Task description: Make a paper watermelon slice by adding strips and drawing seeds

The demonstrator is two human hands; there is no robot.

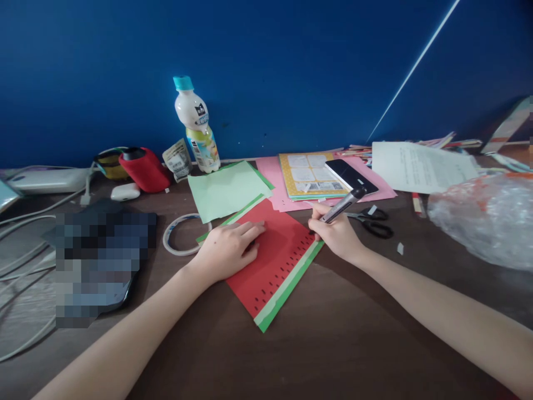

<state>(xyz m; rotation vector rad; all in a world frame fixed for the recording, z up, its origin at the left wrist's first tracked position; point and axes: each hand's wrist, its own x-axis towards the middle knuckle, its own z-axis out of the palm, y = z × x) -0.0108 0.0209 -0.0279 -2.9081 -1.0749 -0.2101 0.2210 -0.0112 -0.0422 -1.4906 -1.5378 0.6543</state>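
Note:
A red paper sheet (275,244) lies turned at an angle on the dark table. Light and dark green strips edge two of its sides, and rows of small black marks run along the near right strip. My left hand (227,250) rests flat on the sheet's left part, fingers stretched out. In my right hand (333,233) a marker (339,206) is gripped, its tip down at the sheet's right corner by the end of the rows. Fingers partly hide the tip. Scissors (372,222) with black handles lie just beyond my right hand.
A tape roll (165,236) lies left of the sheet. Behind are pale green paper (227,191), pink paper (266,172), a yellow booklet (312,172), a phone (350,175) and a bottle (197,133). Cables (31,266) lie left; plastic wrap (487,216) sits right.

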